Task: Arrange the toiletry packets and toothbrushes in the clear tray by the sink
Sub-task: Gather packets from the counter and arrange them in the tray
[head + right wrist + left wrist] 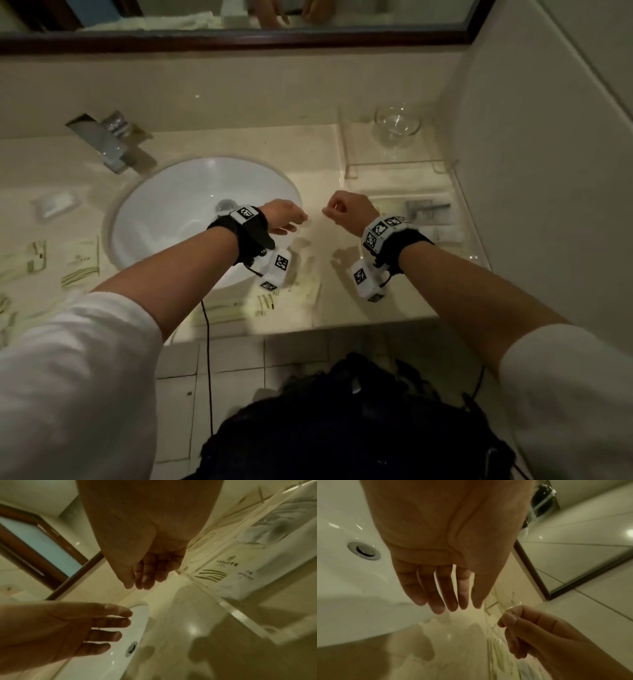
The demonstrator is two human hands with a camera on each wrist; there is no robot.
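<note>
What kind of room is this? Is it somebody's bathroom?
Yes, a bathroom, probably a hotel's. There is a white sink set in a counter with a tap behind it, a mirror on the wall above, and wrapped toiletry packets lying by the sink.

Dim, yellowish light – glare spots on the counter (318, 161), soft shadows, blurred wide-angle edges.

The clear tray (445, 164) sits at my worktop's right end, against the wall. In its near compartment lie white packets (428, 210), flat, one printed with dark stripes (211, 575). More striped white packets (80, 262) lie flat and loose at the worktop's left end, others (260, 303) along its front edge.
</note>
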